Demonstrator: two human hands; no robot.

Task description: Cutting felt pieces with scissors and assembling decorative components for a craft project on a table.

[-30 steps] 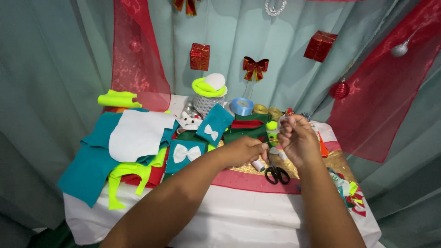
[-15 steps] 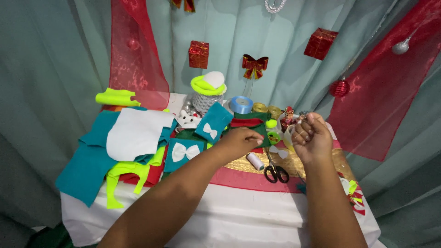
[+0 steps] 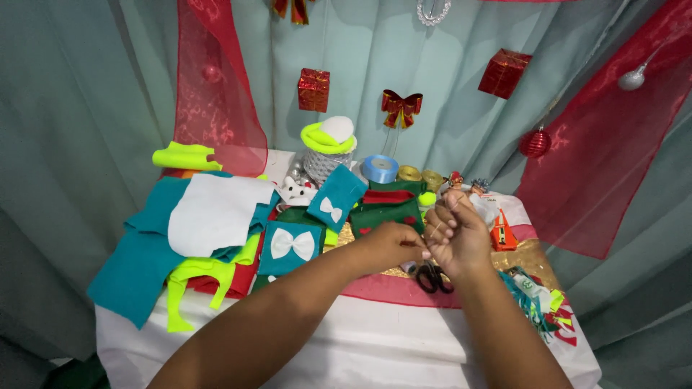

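1. The left hand [image 3: 389, 245] and right hand [image 3: 458, 234] met above the desk [image 3: 375, 338], fingers pinched narrow on something too small to tell; black scissors [image 3: 432, 277] lay just beneath them.
2. The white front edge of the desk was bare; felt pieces [image 3: 209, 216] crowded its left side.
3. A blue ribbon spool [image 3: 380, 168] stood behind; a red gift box [image 3: 313, 89] hung on the curtain [image 3: 65, 108].

The right hand [image 3: 455, 238] hides most of the black scissors [image 3: 433, 277].
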